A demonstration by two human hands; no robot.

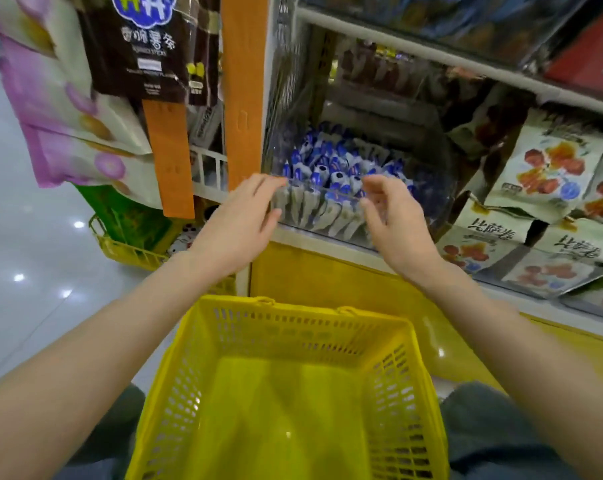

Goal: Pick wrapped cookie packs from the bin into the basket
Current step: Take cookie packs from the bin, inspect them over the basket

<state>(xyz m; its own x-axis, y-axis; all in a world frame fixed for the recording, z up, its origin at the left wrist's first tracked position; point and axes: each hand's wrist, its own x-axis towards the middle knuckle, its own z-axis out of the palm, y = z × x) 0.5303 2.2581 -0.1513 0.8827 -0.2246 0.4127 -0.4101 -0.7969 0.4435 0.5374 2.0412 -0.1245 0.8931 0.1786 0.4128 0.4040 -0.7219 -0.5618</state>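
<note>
Left hand (237, 216) is hovering spread, fingertips at bin (276, 133) front. Right hand (393, 216) is hanging loosely curled over packs (328, 168) - gripping nothing.

You get 1 view only, worn on your head and facing forward and steeply down at close range. The basket (303, 327) fills its lower middle just below you; the bin (435, 181) sits near, above centre.

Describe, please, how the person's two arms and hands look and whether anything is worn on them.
Both hands are bare: the left hand and the right hand show no gloves, rings or watch. The left forearm and right forearm are uncovered too, with no sleeve in view. Blur softens the fingers, so finer marks cannot be told.
</note>
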